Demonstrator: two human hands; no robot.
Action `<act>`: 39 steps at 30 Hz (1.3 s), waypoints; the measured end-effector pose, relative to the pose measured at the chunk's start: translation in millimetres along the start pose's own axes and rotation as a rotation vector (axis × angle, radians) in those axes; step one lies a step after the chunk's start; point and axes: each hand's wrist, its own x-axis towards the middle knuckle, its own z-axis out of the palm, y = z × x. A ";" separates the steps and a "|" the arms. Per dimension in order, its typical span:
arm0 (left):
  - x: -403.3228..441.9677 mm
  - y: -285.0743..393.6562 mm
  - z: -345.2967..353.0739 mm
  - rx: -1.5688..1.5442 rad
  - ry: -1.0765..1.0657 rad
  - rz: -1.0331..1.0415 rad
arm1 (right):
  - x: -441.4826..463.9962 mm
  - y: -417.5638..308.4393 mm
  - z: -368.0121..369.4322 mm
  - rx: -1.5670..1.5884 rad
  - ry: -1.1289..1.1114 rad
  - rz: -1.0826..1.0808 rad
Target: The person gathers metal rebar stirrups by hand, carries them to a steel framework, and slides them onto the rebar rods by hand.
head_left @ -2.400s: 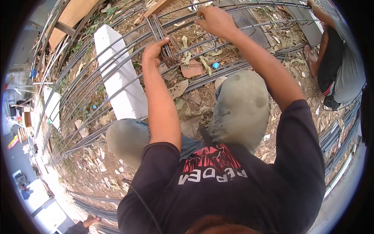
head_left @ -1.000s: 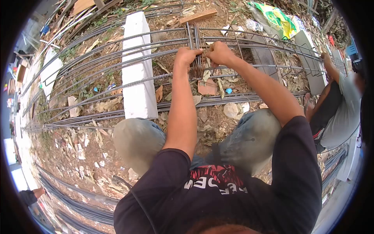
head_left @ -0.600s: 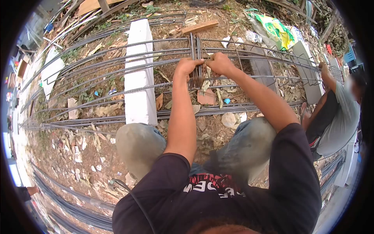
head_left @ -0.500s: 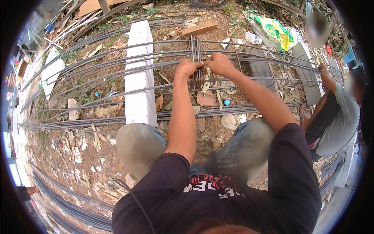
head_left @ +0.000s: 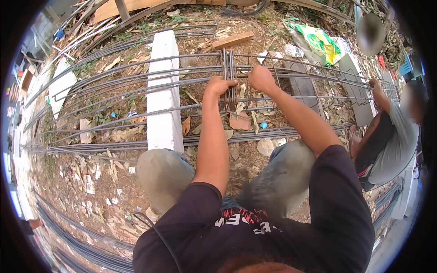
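Observation:
My left hand (head_left: pixel 220 85) is closed around a tight bundle of rectangular steel stirrups (head_left: pixel 229 101), its thumb lying across them. The stirrups stand upright around long rebars (head_left: pixel 119 86) that run left to right. A short way right of the bundle, my right hand (head_left: pixel 261 79) is closed in a fist at a single stirrup (head_left: pixel 248 101). Its fingertips are turned away, so the grip is only partly visible. Several more stirrups (head_left: pixel 276 76) are spaced out along the bars further right.
A white block (head_left: pixel 164 102) supports the rebars at left, and a grey block (head_left: pixel 358 102) stands at right. A co-worker (head_left: pixel 391 141) squats at the right end, one hand on the bars. A wooden piece (head_left: pixel 233 39), a green-yellow bag (head_left: pixel 318 40) and broken brick (head_left: pixel 240 121) lie around.
My right hand has moved right, away from the stirrup bundle, and a single stirrup now stands apart there. My left hand stays on the bundle. The view has shifted slightly.

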 end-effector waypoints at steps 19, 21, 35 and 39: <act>-13.0 10.2 1.9 0.054 -0.057 0.009 | -21.0 -19.9 -36.8 -0.027 -0.050 -0.016; -18.5 12.9 2.4 0.054 -0.076 0.005 | -22.7 -20.1 -35.2 -0.038 -0.074 -0.006; -13.4 3.0 0.8 0.011 -0.060 0.018 | -27.3 -23.8 -37.2 -0.108 -0.093 -0.037; -1.6 -3.6 -4.9 0.214 0.070 0.090 | -31.0 -19.7 -38.4 -0.144 -0.069 -0.077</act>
